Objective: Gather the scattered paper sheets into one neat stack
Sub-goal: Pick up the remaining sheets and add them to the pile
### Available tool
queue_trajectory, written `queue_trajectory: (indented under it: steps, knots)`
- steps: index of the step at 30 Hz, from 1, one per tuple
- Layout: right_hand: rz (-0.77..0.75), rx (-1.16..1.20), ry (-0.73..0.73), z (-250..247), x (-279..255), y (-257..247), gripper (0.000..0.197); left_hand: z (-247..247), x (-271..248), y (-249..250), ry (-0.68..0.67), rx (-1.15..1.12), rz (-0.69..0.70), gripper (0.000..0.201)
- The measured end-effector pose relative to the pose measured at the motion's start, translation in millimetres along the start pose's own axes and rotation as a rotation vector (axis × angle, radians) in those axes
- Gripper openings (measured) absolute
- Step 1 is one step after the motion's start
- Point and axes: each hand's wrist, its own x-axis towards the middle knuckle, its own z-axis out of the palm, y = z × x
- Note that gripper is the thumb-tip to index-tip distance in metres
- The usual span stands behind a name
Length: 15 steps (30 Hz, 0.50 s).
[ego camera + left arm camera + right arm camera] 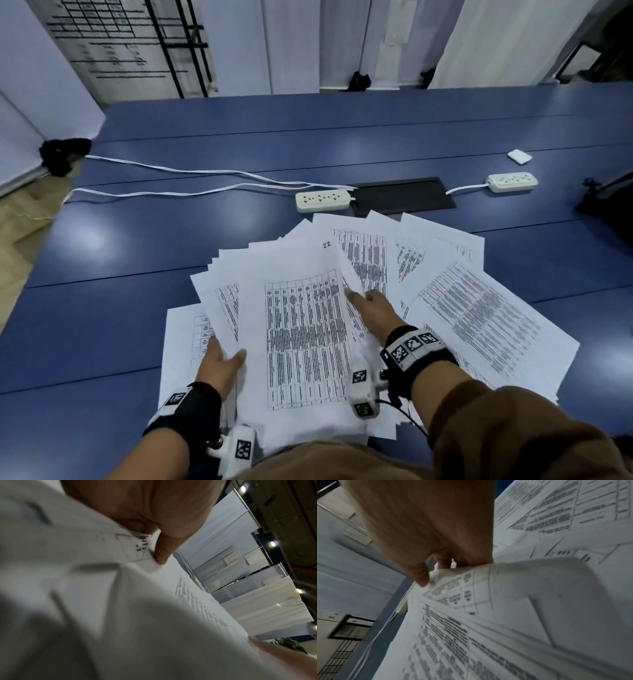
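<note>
White printed sheets lie fanned over the near middle of the blue table [113, 318]. My left hand [229, 359] grips the left edge of a raised bunch of sheets [308, 335], thumb on top and fingers hidden underneath. My right hand [363, 301] pinches the right edge of that bunch, thumb on top. In the left wrist view the thumb [161, 555] presses on a paper edge [137, 550]. The right wrist view has the thumb [421, 580] bending a sheet [471, 588] upward. Loose sheets [479, 325] spread flat to the right, and another sheet [181, 342] lies at the left.
Beyond the papers are two white power strips [322, 200] [512, 181], a black cable hatch [404, 198] and white cords [188, 171] running left. A small white object [519, 156] lies far right. A dark bag [609, 205] sits at the right edge.
</note>
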Motion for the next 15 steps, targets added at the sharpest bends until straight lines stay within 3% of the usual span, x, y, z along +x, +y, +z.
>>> queue_trajectory:
  steps: [4, 8, 12, 15]
  knots:
    - [-0.056, -0.104, 0.099, -6, 11, 16, 0.018, 4, -4, 11, 0.040, -0.120, 0.085, 0.072]
    - [-0.042, -0.157, 0.124, 11, 10, 28, 0.030, 10, -5, 15, 0.062, -0.157, 0.115, 0.085]
    - [-0.179, -0.124, 0.051, 38, -5, 29, 0.034, 7, 0, 11, 0.044, -0.113, 0.096, 0.085]
    - [-0.239, -0.360, -0.072, 46, -2, 33, 0.053, 5, 5, 9, 0.036, -0.083, 0.111, 0.094]
